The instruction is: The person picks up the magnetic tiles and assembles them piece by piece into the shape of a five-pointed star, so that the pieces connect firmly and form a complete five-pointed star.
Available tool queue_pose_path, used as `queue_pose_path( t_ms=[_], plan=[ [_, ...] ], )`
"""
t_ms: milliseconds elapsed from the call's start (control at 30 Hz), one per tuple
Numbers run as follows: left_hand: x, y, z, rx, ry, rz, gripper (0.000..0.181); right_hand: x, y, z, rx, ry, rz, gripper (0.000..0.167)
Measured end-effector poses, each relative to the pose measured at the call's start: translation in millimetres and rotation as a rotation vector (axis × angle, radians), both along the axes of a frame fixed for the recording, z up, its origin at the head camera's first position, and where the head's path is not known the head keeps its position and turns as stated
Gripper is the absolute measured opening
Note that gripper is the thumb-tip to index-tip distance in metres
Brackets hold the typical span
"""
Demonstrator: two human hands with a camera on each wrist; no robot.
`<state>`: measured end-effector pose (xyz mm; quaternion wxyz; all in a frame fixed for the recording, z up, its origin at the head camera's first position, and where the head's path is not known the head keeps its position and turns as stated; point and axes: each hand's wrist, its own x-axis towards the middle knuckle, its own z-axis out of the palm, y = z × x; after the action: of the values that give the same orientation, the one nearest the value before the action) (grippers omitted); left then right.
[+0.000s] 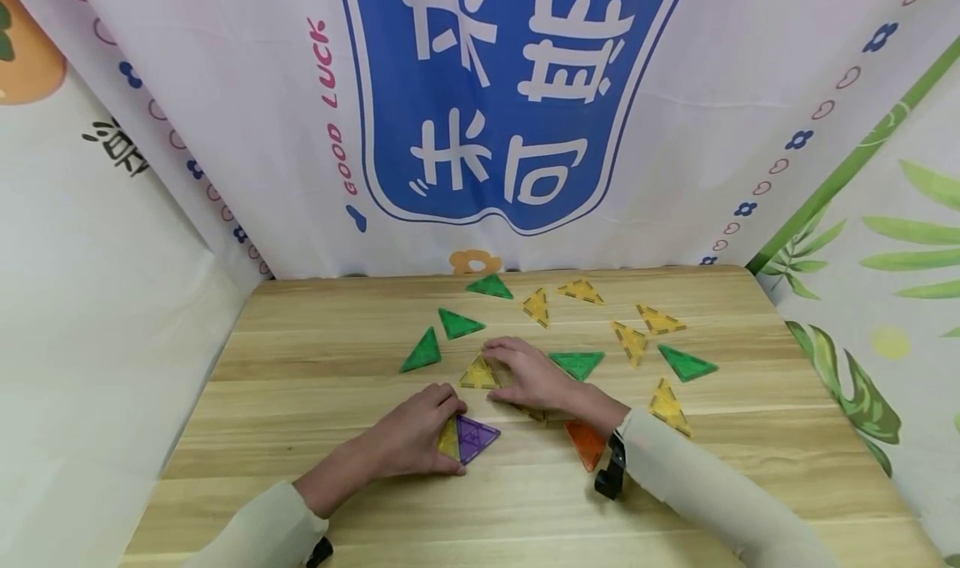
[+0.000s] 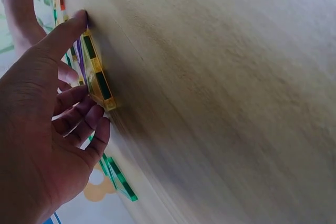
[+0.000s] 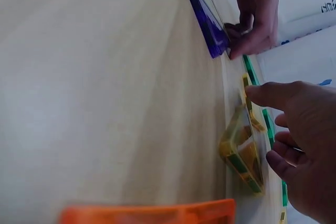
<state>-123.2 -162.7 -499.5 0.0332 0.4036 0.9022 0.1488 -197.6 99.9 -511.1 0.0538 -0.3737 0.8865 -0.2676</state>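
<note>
My left hand holds a yellow triangular magnetic tile by its edges, thumb at the near corner and fingers at the far one. A purple triangular tile lies edge to edge with it, pointing right. In the left wrist view, the thumb and fingers span the yellow tile's dark-marked edge. My right hand reaches around another yellow triangular tile, fingers at its far tip and thumb by its near right corner. Partly hidden beneath this hand lies a further yellow tile.
Green triangular tiles lie beyond the hands, one just right of the right hand. Several yellow tiles are scattered at the right. An orange tile sits beneath the right forearm. A printed cloth hangs behind the wooden table.
</note>
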Motion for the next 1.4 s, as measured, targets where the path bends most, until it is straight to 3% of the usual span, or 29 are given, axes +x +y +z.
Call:
queue_pose_path(
  t_ms=[433, 767, 1067, 1400],
  plan=[
    [0.2, -1.9, -2.5, 0.007, -0.065, 0.033, 0.068, -21.9, -4, -6.9, 0.009, -0.061, 0.045, 0.056],
    [-0.4, -14.6, -3.5, 0.049, -0.053, 0.091, 0.066, -22.8, -1, -8.2, -0.063, -0.048, 0.034, 0.054],
    [-0.2, -29.7, -3.3, 0.077, -0.049, 0.15, 0.063, -0.3, 1, 0.2, -0.066, 0.001, 0.033, 0.053],
    [-0.6, -38.6, -3.7, 0.077, 0.005, 0.183, 0.064, 33.8, -4, 3.8, -0.105, 0.024, 0.097, 0.052]
  ],
)
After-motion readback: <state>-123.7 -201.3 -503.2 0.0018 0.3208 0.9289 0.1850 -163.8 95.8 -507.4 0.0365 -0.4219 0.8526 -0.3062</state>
